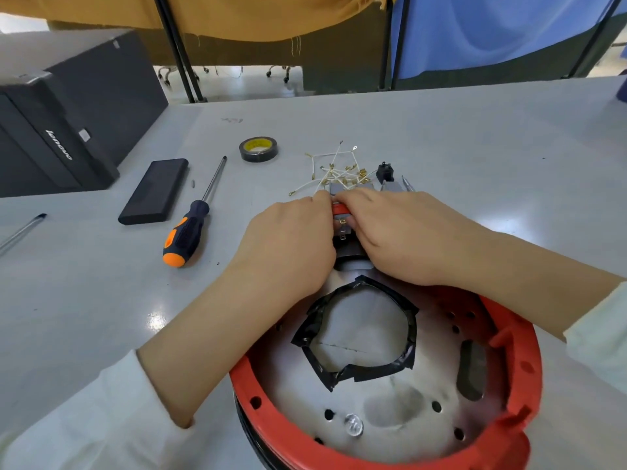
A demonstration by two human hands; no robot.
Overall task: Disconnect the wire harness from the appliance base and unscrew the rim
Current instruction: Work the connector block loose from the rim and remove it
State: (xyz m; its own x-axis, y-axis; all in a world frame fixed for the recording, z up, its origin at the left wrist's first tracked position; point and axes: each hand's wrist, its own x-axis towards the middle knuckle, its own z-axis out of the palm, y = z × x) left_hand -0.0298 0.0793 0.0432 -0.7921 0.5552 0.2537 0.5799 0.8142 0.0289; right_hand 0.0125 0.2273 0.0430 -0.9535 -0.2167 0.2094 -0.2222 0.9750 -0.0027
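The appliance base (390,401) lies upside down at the near edge of the table, a metal plate with a hole ringed in black tape (359,334). A red rim (519,364) runs around it. At its far edge sits a switch block with red and black parts and brass terminals (341,225). My left hand (288,242) and my right hand (397,232) meet over this block, fingertips pinched on it. A tangle of white wires with brass terminals (339,173), the wire harness, lies on the table just beyond my fingers.
An orange and black screwdriver (191,225) lies left of my hands, beside a flat black slab (154,191). A roll of black tape (258,149) sits further back. A black computer case (64,123) stands at far left. Small black and grey parts (386,176) lie right of the wires.
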